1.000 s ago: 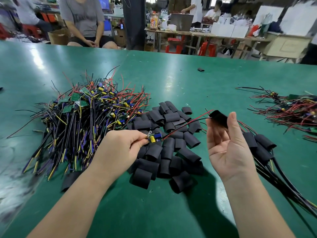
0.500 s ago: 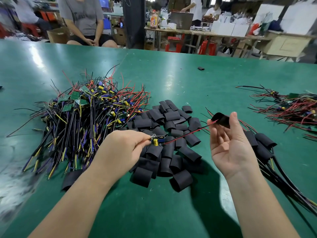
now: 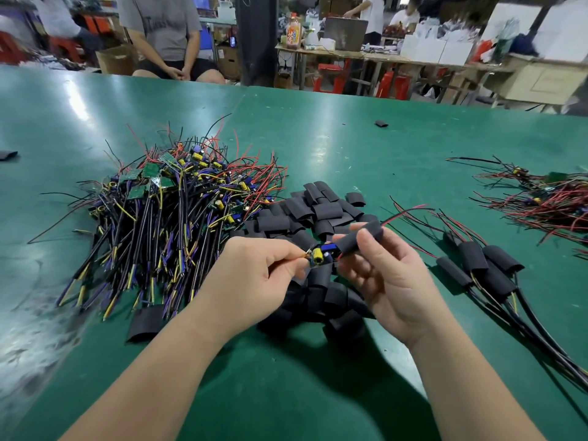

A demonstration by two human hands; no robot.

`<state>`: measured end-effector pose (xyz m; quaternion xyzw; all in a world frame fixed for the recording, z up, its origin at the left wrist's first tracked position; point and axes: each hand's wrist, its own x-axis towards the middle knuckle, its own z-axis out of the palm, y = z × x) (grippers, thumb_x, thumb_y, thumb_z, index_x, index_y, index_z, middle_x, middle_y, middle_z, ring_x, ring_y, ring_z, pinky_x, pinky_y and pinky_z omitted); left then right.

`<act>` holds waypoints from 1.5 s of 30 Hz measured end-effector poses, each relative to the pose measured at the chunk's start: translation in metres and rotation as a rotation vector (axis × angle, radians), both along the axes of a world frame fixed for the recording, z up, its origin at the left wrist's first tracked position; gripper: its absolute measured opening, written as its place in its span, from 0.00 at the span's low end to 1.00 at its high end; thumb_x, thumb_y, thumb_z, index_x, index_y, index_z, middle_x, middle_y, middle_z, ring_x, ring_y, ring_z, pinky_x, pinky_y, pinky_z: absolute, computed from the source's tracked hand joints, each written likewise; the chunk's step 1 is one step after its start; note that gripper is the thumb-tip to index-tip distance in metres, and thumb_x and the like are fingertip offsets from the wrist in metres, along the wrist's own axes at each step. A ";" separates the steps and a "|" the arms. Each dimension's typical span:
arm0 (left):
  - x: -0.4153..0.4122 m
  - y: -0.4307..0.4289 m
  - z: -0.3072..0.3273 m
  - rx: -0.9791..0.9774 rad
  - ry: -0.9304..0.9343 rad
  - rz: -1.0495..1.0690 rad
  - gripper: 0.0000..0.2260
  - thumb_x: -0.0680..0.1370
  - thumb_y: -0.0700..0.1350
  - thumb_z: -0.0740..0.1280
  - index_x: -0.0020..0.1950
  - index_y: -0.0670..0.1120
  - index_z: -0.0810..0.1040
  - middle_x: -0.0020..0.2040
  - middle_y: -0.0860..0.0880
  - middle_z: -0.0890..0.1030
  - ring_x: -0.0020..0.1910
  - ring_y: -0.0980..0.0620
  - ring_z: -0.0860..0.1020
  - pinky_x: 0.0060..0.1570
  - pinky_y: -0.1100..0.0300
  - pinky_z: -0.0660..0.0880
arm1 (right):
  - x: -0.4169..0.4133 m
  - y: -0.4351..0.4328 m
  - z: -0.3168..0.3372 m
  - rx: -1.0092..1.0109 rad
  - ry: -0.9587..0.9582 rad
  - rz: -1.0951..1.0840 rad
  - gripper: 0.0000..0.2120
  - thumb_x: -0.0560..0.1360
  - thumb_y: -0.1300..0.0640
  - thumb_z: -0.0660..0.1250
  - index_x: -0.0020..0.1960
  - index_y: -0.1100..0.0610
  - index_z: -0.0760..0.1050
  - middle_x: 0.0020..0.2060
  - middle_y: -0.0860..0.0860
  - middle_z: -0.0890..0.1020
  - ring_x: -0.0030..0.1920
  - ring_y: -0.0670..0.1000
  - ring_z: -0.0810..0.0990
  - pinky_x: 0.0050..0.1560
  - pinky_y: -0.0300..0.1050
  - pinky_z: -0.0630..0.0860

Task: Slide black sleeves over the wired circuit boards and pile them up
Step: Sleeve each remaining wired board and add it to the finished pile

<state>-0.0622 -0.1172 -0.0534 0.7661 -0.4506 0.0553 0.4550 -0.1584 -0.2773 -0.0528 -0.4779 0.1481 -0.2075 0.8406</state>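
Currently: wired circuit board (image 3: 319, 254) is held above the middle of the green table (image 3: 318, 138), nearer its front edge. Its yellow capacitor and blue component are exposed between the hands.

Left hand (image 3: 254, 275): thumb and curled fingers pinch the board's left end.

Black sleeve (image 3: 359, 238): at the board's right end, tilted up to the right, with red and black wires leaving its far mouth. Cannot tell whether the board's tip is inside.

Right hand (image 3: 388, 281): grips the sleeve, thumb on top, fingers curled beneath.

Pile of loose sleeves (image 3: 321, 211): directly under and behind the hands.

Heap of bare wired boards (image 3: 165, 211): toward the left edge, touching the sleeve pile.

Sleeved boards (image 3: 483, 262): small pile just right of the hands, cables running toward the near right corner.

Second tangle of red-wired boards (image 3: 547, 202): at the right edge.

Stray sleeve (image 3: 381, 123): alone, toward the far edge.
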 end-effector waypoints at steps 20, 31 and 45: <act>-0.002 0.005 0.008 0.034 0.055 0.023 0.07 0.73 0.45 0.68 0.37 0.47 0.84 0.23 0.53 0.75 0.22 0.56 0.65 0.25 0.72 0.57 | -0.013 -0.009 0.006 -0.393 -0.063 0.159 0.17 0.59 0.51 0.81 0.46 0.51 0.82 0.50 0.60 0.84 0.49 0.57 0.84 0.46 0.45 0.81; -0.001 0.004 0.004 0.043 0.077 0.013 0.08 0.71 0.48 0.66 0.38 0.49 0.84 0.28 0.52 0.80 0.25 0.54 0.72 0.26 0.62 0.67 | -0.010 0.009 0.001 -0.386 0.001 0.090 0.15 0.59 0.56 0.76 0.45 0.56 0.81 0.39 0.54 0.85 0.39 0.49 0.84 0.39 0.41 0.80; -0.009 -0.006 0.003 -0.327 -0.009 0.040 0.12 0.75 0.36 0.69 0.57 0.45 0.82 0.38 0.48 0.77 0.32 0.58 0.78 0.33 0.72 0.72 | -0.004 0.020 0.007 0.059 0.021 0.036 0.09 0.61 0.53 0.72 0.39 0.56 0.84 0.42 0.55 0.86 0.39 0.49 0.86 0.33 0.37 0.79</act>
